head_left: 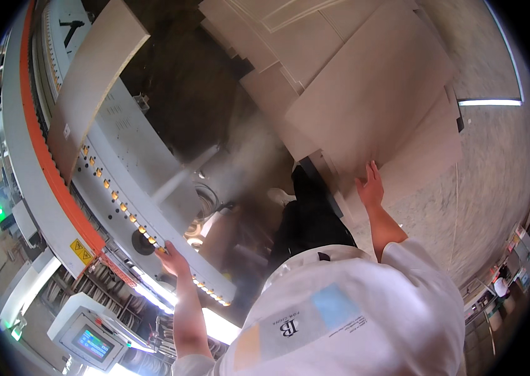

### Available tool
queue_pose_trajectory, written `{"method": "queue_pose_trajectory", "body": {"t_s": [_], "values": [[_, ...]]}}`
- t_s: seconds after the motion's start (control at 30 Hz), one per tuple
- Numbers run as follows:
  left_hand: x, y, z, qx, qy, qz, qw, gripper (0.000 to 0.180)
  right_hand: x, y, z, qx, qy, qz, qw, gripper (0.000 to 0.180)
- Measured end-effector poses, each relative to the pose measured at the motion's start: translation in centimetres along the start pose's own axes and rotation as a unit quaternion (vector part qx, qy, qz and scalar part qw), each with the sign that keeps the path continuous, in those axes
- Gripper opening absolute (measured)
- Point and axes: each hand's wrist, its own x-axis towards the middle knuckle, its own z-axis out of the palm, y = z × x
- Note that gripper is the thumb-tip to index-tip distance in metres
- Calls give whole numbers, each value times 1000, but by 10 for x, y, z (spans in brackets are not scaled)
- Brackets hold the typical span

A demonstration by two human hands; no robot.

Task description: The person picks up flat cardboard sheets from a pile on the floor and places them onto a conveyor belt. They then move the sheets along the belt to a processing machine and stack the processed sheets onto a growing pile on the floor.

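Observation:
My left hand [175, 261] rests at the edge of a long grey machine bed [152, 194], beside its row of yellow rollers [124, 208]. Its fingers are loosely extended, and nothing shows in them. On the other side, my right hand [371, 188] has its fingers stretched out at the near edge of a large flat brown board [371, 94]. That board lies on top of a stack of similar panels; I cannot tell how firmly the fingertips touch it. Another flat panel [93, 88] stands in the machine at the far left, under its orange guard strip [42, 144].
A control box with a lit screen [93, 342] is at the lower left, near a yellow warning label [80, 250]. Coiled hoses [205, 203] lie below the machine bed. Concrete floor [484, 163] spreads to the right of the panel stack. Shelving stands at the far right.

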Motion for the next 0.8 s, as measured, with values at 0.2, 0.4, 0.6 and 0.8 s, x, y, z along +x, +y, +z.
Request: {"method": "queue_pose_trajectory", "body": {"t_s": [0.2, 0.4, 0.6, 0.8], "values": [[-1, 0, 2, 3, 17, 4, 1000, 68, 7, 45, 56, 331, 82, 425, 838, 78], [0, -17, 7, -8, 28, 23, 999, 70, 11, 72, 98, 561, -74, 456, 687, 97], [-44, 31, 15, -99, 151, 319, 930, 66, -50, -3, 70, 683, -201, 321, 625, 86], [-142, 92, 115, -452, -423, 132, 774, 54, -127, -72, 48, 731, -377, 183, 539, 70]]}}
